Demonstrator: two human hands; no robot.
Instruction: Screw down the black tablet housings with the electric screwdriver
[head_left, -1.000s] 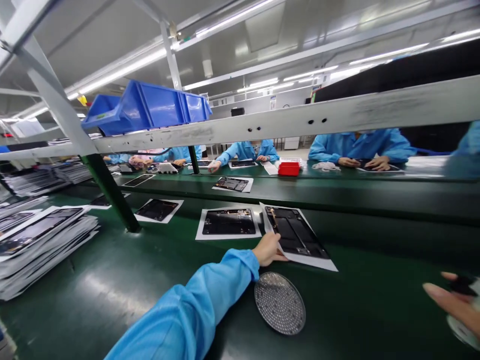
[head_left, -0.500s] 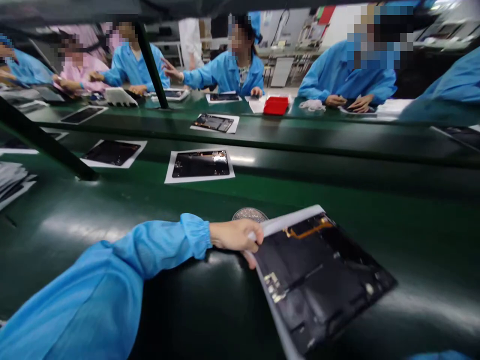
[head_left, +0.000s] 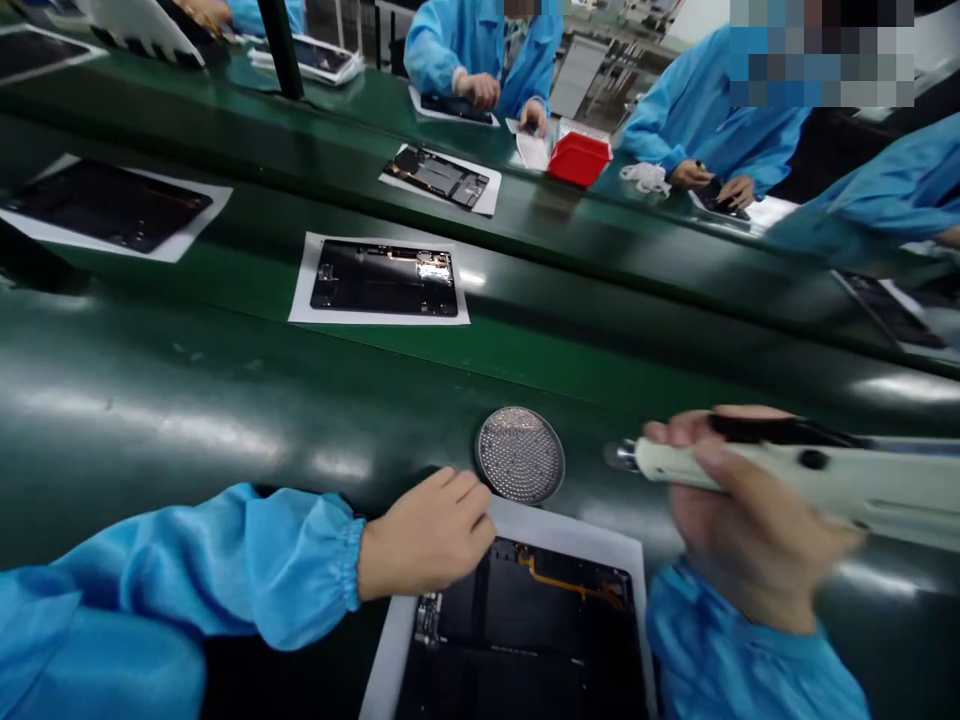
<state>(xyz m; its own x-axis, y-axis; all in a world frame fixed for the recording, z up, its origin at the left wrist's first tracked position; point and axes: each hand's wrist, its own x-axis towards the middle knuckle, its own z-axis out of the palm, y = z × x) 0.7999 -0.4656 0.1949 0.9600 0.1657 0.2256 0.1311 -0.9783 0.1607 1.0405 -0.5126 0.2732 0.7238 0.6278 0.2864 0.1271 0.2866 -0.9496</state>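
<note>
Right hand [head_left: 739, 520] wraps shut around an electric screwdriver [head_left: 787, 475] — left hand [head_left: 424, 535], loosely curled, rests on the tablet panel [head_left: 525, 640].

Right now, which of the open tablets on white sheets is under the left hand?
The nearest tablet, at the bottom edge, with the orange cable; the left hand rests on its top left corner. The others lie untouched farther up the belt.

opened tablet [head_left: 525, 640] cut off below, right hand [head_left: 739, 530] blurred

No text seems readable anywhere (motion blurs much).
</note>
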